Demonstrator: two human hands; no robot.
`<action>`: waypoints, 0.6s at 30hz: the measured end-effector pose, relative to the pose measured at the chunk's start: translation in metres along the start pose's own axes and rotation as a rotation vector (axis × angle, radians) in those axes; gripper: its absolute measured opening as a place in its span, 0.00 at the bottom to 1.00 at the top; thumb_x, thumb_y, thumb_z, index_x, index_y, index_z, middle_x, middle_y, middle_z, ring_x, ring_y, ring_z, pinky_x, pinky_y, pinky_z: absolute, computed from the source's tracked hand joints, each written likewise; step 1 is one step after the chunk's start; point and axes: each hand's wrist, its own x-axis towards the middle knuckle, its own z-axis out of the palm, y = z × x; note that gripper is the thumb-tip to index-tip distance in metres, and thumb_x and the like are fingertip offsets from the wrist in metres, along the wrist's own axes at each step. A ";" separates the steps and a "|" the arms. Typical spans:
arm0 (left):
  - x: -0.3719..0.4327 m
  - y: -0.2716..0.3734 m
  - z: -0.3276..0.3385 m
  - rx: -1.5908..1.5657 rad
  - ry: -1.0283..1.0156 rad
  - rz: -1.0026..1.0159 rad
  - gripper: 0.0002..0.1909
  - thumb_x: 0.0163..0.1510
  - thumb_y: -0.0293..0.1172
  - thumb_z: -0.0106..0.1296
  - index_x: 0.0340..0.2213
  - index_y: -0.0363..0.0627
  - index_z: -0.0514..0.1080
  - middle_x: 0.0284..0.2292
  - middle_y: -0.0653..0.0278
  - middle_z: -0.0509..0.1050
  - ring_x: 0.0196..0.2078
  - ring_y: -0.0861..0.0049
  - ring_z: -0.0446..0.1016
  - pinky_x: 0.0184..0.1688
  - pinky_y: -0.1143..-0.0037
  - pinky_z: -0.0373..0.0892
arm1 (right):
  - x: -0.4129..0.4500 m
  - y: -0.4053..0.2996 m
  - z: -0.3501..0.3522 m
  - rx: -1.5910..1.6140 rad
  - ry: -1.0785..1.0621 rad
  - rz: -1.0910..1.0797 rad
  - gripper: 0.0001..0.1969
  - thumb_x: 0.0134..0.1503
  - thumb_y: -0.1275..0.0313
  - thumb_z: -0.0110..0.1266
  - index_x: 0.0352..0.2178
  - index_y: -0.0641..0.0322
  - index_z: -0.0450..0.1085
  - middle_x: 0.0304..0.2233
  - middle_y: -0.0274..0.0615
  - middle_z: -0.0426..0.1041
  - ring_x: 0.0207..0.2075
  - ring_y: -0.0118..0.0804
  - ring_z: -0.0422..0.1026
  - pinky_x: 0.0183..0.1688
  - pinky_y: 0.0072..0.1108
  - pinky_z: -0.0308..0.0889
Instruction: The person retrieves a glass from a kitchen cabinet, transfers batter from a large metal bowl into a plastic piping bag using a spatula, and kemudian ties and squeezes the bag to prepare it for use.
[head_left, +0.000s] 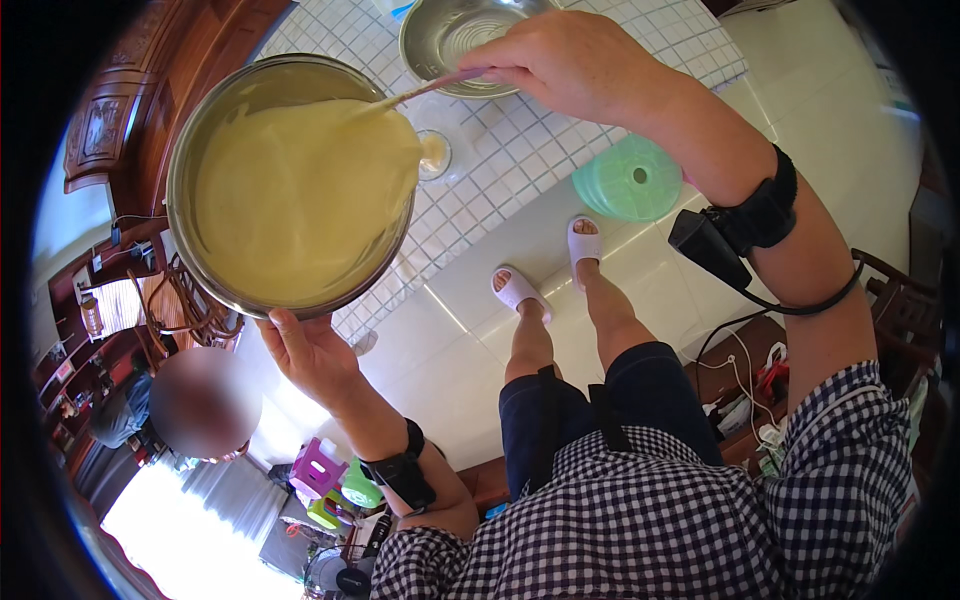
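My left hand (311, 356) grips the lower rim of a large stainless steel bowl (178, 187), which is tilted to the right. Smooth pale yellow batter (292, 202) spreads up to the bowl's right edge. Between the fingers of my right hand (559, 64) is the pinkish handle of a stirring utensil (439, 84); its far end is sunk in the batter. Just beyond the bowl's right edge, a clear cup (448, 159) on the table shows some batter in it, partly hidden by the bowl. Behind my right hand lies a second steel bowl (427, 49) with batter smears inside.
A checked cloth (517, 150) covers the table. A green plastic stool (630, 180) stands by the table's edge, near my slippered feet (521, 292). Carved wooden furniture (112, 120) is at the far left. Another person (124, 412) is at the lower left.
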 end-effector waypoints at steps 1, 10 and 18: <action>0.000 0.001 0.001 0.005 -0.008 0.002 0.12 0.55 0.34 0.40 0.41 0.45 0.63 0.42 0.62 0.67 0.42 0.74 0.68 0.37 0.69 0.70 | -0.002 0.000 0.005 -0.038 0.046 0.046 0.10 0.50 0.63 0.46 0.34 0.43 0.72 0.27 0.35 0.73 0.29 0.34 0.72 0.32 0.28 0.67; -0.002 0.001 0.003 -0.034 0.005 0.029 0.15 0.55 0.30 0.40 0.44 0.40 0.62 0.41 0.59 0.68 0.41 0.72 0.69 0.38 0.72 0.69 | -0.010 0.007 0.010 -0.013 -0.057 0.041 0.11 0.52 0.62 0.43 0.35 0.43 0.71 0.29 0.33 0.73 0.31 0.34 0.71 0.35 0.27 0.66; -0.001 -0.003 -0.004 0.023 -0.003 0.005 0.12 0.56 0.33 0.39 0.41 0.44 0.63 0.43 0.62 0.66 0.43 0.73 0.67 0.38 0.65 0.71 | -0.016 0.007 0.010 -0.012 -0.021 0.012 0.11 0.52 0.62 0.44 0.35 0.43 0.71 0.29 0.33 0.73 0.29 0.34 0.72 0.34 0.26 0.67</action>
